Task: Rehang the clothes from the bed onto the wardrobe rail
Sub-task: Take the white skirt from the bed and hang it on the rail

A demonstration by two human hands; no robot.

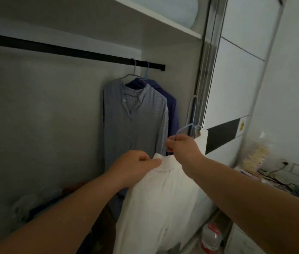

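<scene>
Open wardrobe interior, dim, grey back wall filling the left half of the frame. Black rail (68, 49) running from upper left to centre, ending just right of two hung garments. White shelf (163, 21) above it, upper centre. Sliding door frame (204, 74) standing vertical right of centre, pale door panels beyond.

On the rail near its right end: grey-blue striped shirt (135, 121) on a wire hanger, dark blue garment (171, 107) just behind it on a blue hanger. Rail bare from there to the left edge of the frame.

White garment (163, 198) at lower centre, plain pale fabric, hanging long toward the bottom edge, on a light blue hanger (187, 128) with hook tilted up to the right, beside the door frame and below rail height. Overlaps the lower hem of the striped shirt.

Left hand (135, 166) pinching the garment's top edge, thumb and fingers closed on fabric. Right hand (183, 146) gripping the hanger's wire arm, fingers curled round it.

Blurred dark items on the wardrobe floor, lower left. Desk (273, 180) with clutter at right edge, wall sockets above it. Plastic bottle (211, 237) on the floor, lower right.
</scene>
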